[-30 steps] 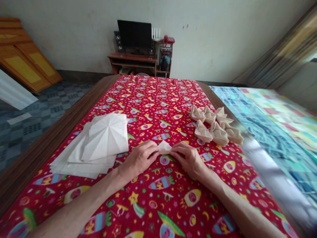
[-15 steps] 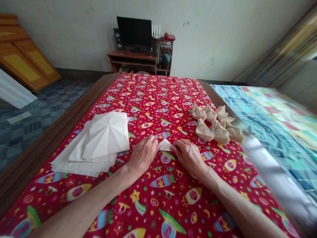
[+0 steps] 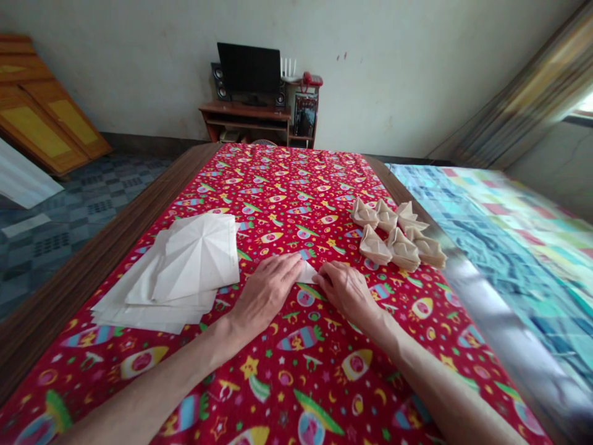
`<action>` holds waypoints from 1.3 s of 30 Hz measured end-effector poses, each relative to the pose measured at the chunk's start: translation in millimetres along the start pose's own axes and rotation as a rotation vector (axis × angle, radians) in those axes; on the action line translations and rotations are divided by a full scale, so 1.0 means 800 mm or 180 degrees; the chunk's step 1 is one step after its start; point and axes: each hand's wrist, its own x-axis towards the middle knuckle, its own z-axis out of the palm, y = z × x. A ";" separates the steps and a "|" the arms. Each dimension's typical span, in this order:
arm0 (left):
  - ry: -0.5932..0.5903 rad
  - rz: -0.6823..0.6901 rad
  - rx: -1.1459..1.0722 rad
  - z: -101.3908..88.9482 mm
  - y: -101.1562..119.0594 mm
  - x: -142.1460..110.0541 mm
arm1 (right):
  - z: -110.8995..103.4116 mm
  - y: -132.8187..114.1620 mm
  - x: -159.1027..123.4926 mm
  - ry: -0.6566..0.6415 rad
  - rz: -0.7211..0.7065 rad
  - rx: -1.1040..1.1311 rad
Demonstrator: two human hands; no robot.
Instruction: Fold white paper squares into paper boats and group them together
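Observation:
A small white piece of folded paper (image 3: 307, 273), triangular where it shows, lies on the red patterned tablecloth between my hands. My left hand (image 3: 271, 281) rests with its fingers stretched out together over the paper's left side, hiding that end; its thumb is out of sight. At the right corner, my right hand (image 3: 347, 287) pinches the paper between thumb and curled fingers. To the left is a stack of creased white paper sheets (image 3: 197, 262), its top sheet marked with fold lines fanning from one point. Several folded beige paper pieces (image 3: 375, 247) stand grouped in two rows at the right.
The red tablecloth (image 3: 278, 371) covers a long brown wooden table (image 3: 134, 216). A bed with a patchwork cover (image 3: 463, 210) adjoins the right side. Past the far end stands a desk (image 3: 245, 112) with a monitor (image 3: 250, 71), speakers and a red telephone (image 3: 312, 79).
My left fingers have straightened and slid further over the folded paper, covering more of its left side. My right hand still pinches the right corner. The camera view has shifted slightly.

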 end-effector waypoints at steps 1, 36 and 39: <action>-0.0062 0.0186 -0.0098 -0.001 0.003 -0.003 | 0.001 0.000 -0.001 0.0062 -0.0041 0.0025; 0.0104 -0.0448 -0.0538 0.003 -0.006 -0.012 | 0.001 0.001 -0.022 0.0326 -0.1267 -0.0492; 0.0002 -0.0622 -0.0401 0.009 -0.007 -0.005 | -0.002 -0.008 -0.005 0.0266 -0.1113 -0.0825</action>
